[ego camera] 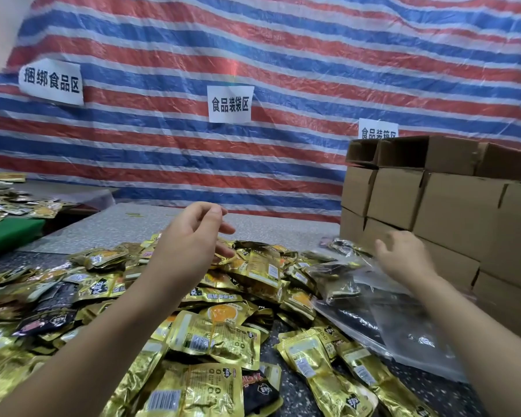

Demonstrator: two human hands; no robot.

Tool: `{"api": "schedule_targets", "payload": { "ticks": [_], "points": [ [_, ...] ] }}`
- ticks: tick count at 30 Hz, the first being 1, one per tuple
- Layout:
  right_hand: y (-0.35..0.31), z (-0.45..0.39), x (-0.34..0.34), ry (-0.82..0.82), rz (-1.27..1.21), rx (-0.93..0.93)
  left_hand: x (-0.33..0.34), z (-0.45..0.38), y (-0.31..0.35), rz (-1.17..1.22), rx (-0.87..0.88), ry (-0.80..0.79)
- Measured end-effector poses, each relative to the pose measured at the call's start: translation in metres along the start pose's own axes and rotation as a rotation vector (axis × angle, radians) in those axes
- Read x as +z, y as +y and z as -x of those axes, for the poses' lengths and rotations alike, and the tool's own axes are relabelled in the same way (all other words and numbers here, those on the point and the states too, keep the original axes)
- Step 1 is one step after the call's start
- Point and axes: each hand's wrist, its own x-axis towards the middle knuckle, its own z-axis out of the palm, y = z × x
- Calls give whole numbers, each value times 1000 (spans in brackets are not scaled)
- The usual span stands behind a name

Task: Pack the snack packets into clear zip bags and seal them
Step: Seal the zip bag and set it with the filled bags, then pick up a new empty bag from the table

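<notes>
A big heap of gold and black snack packets (217,335) covers the speckled table in front of me. My left hand (193,236) hovers over the far side of the heap with fingers relaxed and nothing in it. My right hand (403,254) is blurred, raised over a stack of clear zip bags (403,326) lying flat at the right; it seems to hold nothing. Filled clear bags with dark packets (337,281) lie just left of that hand.
Stacked cardboard boxes (433,206) stand at the right, close behind my right hand. A striped red, white and blue tarp (253,55) with paper signs hangs behind. More packets lie on a green surface (9,233) at the far left. Bare table (163,224) shows behind the heap.
</notes>
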Motion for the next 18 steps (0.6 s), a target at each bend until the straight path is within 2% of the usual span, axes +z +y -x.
{"api": "schedule_targets", "payload": {
  "ticks": [3,6,7,10,18],
  "points": [
    [-19,3,13,-240,-1,-187,0,1,1,-7,-1,-12],
    [-21,18,39,-588,142,-218,0,2,2,-18,-1,-30],
    [-17,24,48,-638,204,-218,0,2,3,-16,-3,-36],
    [-9,33,62,-563,308,-240,-1,2,4,-25,-5,-55],
    [-23,38,51,-407,235,-179,-3,5,9,-11,8,-58]
  ]
}}
